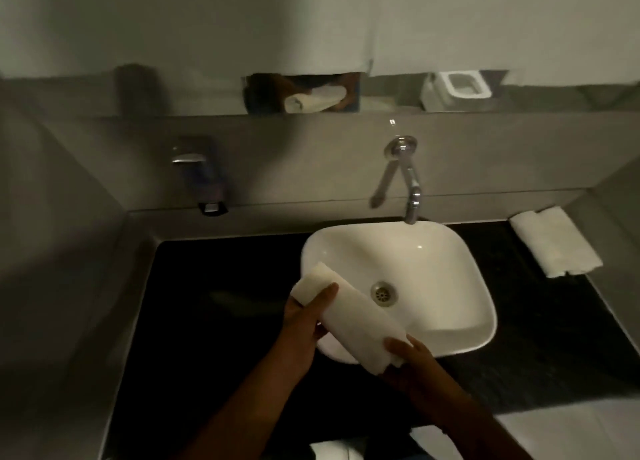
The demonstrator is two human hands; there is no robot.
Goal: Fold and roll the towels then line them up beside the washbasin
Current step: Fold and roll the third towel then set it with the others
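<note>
White hand towel (349, 316), folded into a strip, over washbasin (433, 269); left hand (308, 316) grip and right hand (408, 354) grip closed on its ends. Step: rolling. Next: tighten roll, set beside rolled towels (554, 243)

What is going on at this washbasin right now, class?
A person holds a rolled white towel over the washbasin, the left hand at one end, the right hand at the other. Two rolled towels already lie on the dark counter to the right of the basin.
</note>
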